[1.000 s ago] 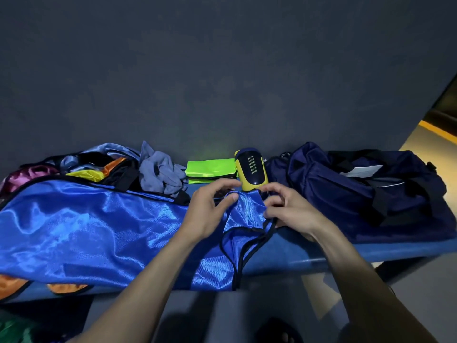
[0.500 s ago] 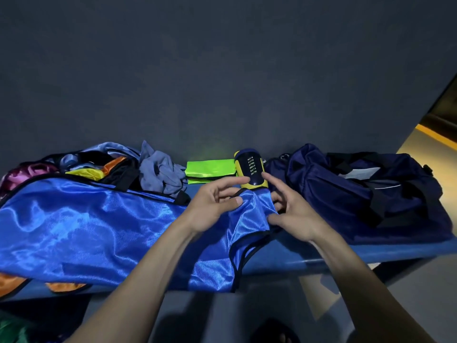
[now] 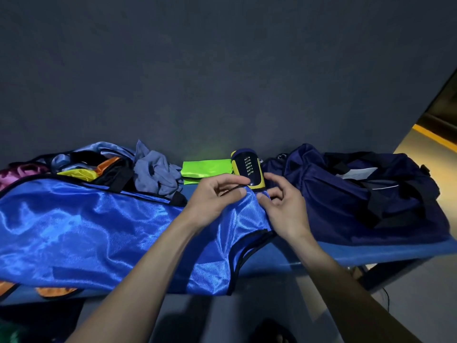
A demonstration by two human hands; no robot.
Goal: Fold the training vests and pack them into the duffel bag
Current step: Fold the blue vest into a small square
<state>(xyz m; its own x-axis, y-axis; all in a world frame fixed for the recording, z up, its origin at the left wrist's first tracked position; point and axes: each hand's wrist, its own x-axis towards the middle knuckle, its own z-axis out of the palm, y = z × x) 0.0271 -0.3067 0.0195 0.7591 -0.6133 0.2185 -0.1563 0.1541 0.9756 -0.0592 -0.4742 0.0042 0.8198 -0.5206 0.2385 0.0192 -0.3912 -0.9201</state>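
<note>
Across the desk [image 3: 371,253] in front of me the blue vest [image 3: 86,231] lies spread wide, its satin body covering most of the left side and its lower edge hanging over the front, because I want it flat before I fold. To the right sits the navy duffel bag [image 3: 358,194], slumped with its top toward me, near enough that a folded vest should go in without a long reach. Behind the blue vest, against the wall, waits a heap of unfolded vests [image 3: 99,167] in grey, orange, yellow and pink. Between heap and bag rests a green vest [image 3: 205,169], already folded flat, and just beside it a small yellow-and-dark object [image 3: 247,169] I judge to be a shin guard.

At the vest's shoulder end, both hands work close together. My left hand [image 3: 215,201] has its grip closed on the strap, thumb and fingers pinching the black trim. My right hand [image 3: 284,206] pinches the same strap's blue edge just beside it, fingers curled, apparently to square that narrow end.
</note>
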